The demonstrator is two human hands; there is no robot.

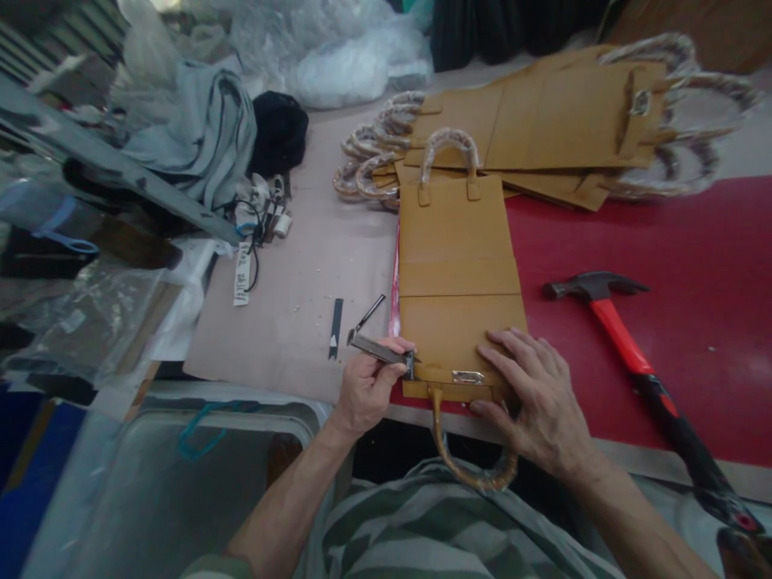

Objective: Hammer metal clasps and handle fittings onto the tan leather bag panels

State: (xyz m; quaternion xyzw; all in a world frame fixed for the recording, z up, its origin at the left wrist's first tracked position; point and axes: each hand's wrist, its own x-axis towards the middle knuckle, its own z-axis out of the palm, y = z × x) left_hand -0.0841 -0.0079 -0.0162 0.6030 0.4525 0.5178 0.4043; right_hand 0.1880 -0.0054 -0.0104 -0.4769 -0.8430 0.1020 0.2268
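Observation:
A tan leather bag piece (455, 237) lies flat in front of me, with a plastic-wrapped handle at each end. My left hand (367, 392) is closed around a slim metal hand tool (377, 347) with a small square head. That head rests at the piece's near left edge; its exact kind I cannot make out. Fingers spread, my right hand (539, 394) presses flat on the near right part of the leather. Between the hands sits a shiny metal clasp plate (468, 377). The near handle (443, 450) hangs over the table edge.
A claw hammer (618, 322) lies on the red mat (579, 233) at right. Behind is a stack of similar tan pieces (543, 112). Left of the work are a thin dark metal strip (336, 328) and a thin metal rod (370, 314). A grey bin (199, 482) stands below left.

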